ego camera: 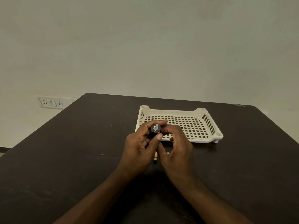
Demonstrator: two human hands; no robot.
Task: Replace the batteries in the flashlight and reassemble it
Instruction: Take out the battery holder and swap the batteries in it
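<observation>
My left hand (137, 147) grips a black cylindrical flashlight part (155, 128) upright above the table, its end with a silver metal contact facing me. My left thumb presses on the part's front and a finger wraps behind it. Fingers of my right hand (177, 143) are curled against the part's right side, pinching it. A small gold glint shows between the two hands at the part's lower edge; what it is cannot be told. A gold-and-black battery (155, 159) lies on the dark table (80, 143) under my hands, mostly hidden. Another gold tip (168, 153) peeks out beside my right palm.
A cream perforated plastic tray (210, 126) sits on the table just beyond my hands, nothing visible in it. A wall socket strip (53, 102) is on the wall past the table's far left corner. The wall runs along the table's far edge.
</observation>
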